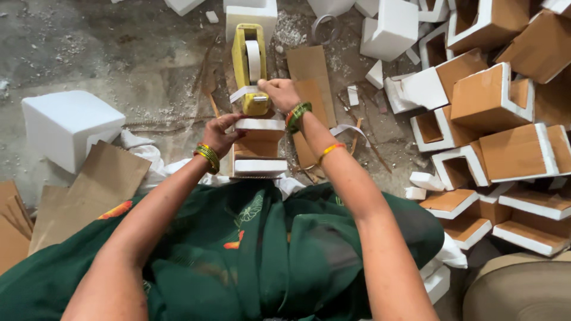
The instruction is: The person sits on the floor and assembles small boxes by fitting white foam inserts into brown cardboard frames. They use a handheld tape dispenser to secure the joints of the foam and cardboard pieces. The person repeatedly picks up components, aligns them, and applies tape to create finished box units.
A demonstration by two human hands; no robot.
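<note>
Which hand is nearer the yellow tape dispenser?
Right. The right hand touches the tape dispenser at its near end; the left hand is lower, holding the foam piece.

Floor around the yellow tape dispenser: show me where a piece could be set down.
Bare concrete floor lies left of the yellow tape dispenser, above the white foam block. Right of it is crowded: stacked foam-and-cardboard corner pieces and cardboard strips.
</note>
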